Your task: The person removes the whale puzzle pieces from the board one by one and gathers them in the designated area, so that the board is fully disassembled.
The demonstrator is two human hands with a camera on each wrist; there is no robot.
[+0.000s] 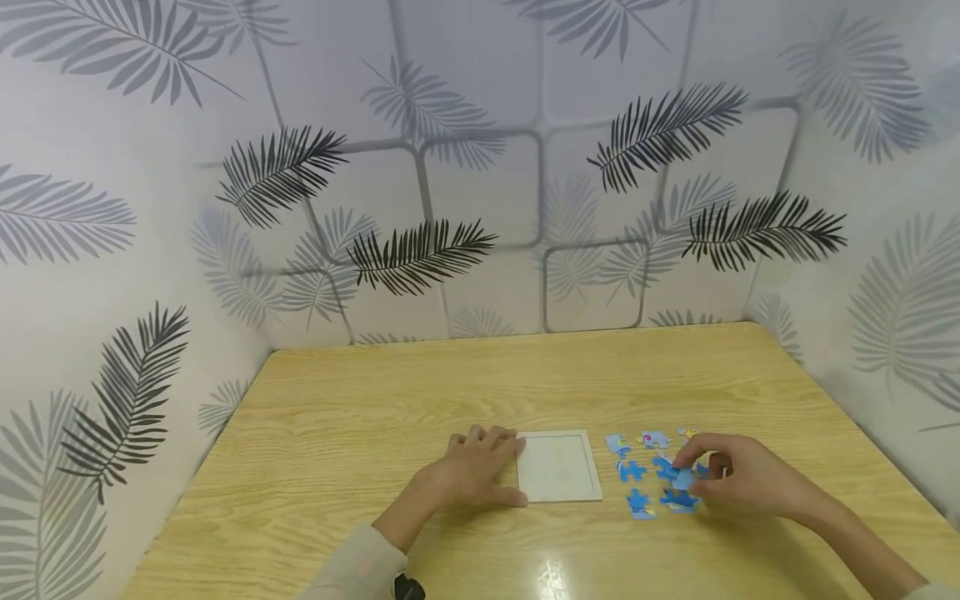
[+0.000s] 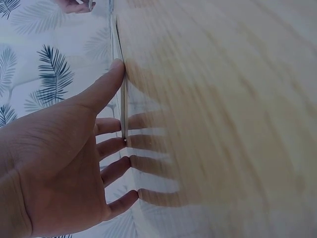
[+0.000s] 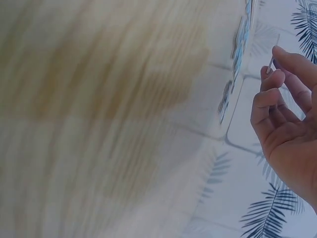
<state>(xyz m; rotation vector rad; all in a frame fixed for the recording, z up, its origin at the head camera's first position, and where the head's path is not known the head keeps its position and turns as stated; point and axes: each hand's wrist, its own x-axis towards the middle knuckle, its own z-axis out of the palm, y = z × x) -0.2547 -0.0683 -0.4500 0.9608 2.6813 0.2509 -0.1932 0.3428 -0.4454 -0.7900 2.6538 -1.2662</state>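
Observation:
In the head view a square white puzzle frame (image 1: 558, 467) lies flat on the table. My left hand (image 1: 480, 468) rests at its left side, thumb and fingertips spread along the edge; the left wrist view shows the thumb (image 2: 110, 84) against the thin board. My right hand (image 1: 750, 477) pinches a light blue jigsaw piece (image 1: 683, 479) between thumb and index finger, raised over the other pieces. In the right wrist view that piece (image 3: 270, 64) appears edge-on. Several blue jigsaw pieces (image 1: 638, 503) lie in loose rows to the right of the frame.
The wooden table (image 1: 360, 400) runs back to a wall (image 1: 480, 192) with a leaf pattern, and walls stand along its left and right sides too. A dark band (image 1: 408, 587) shows at the left wrist.

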